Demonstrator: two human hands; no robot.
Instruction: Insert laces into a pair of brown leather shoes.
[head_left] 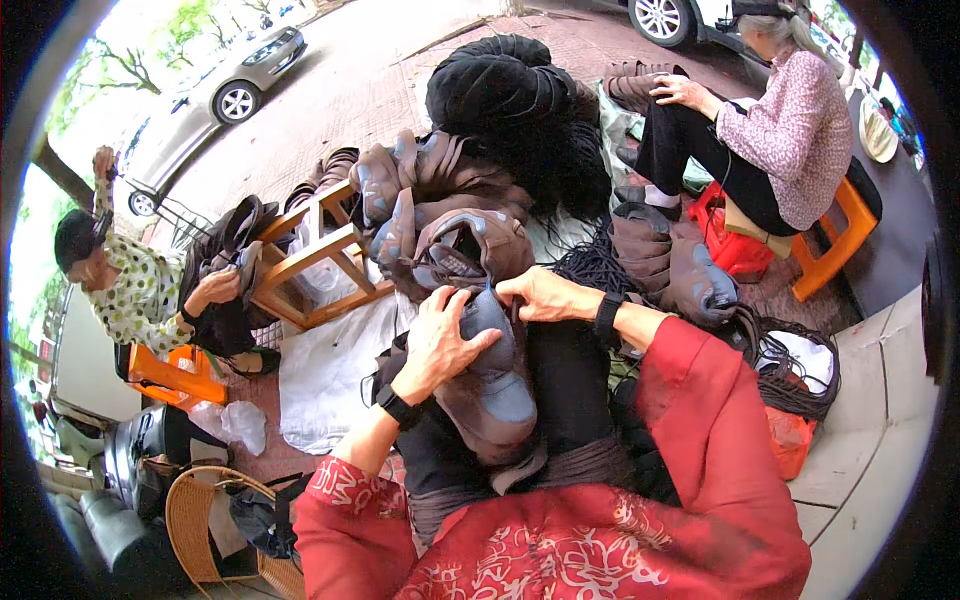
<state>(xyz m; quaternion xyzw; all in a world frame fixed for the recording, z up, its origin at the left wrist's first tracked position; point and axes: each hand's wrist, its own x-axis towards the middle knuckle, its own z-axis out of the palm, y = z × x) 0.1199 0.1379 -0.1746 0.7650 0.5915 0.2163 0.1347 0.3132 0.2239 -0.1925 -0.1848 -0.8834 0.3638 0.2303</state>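
A brown shoe upper with blue-grey panels [484, 408] lies across my lap, its rounded end toward me. My left hand [447, 342] grips its far left side, with the thumb laid over the blue-grey panel. At the far right edge of the same piece, my right hand [548, 295] pinches with thumb and fingertips. Whether a lace is also in that pinch is too small to tell. Just beyond my hands sits another brown upper [478, 240], its opening facing up. Nested brown uppers [455, 170] are piled behind it.
A big bundle of black laces [510, 90] lies beyond the pile. A wooden stool [320, 245] stands at left, and more uppers [655, 250] lie at right. One person [130, 255] handles uppers at left; another [780, 150] sits at right on an orange stool [840, 240].
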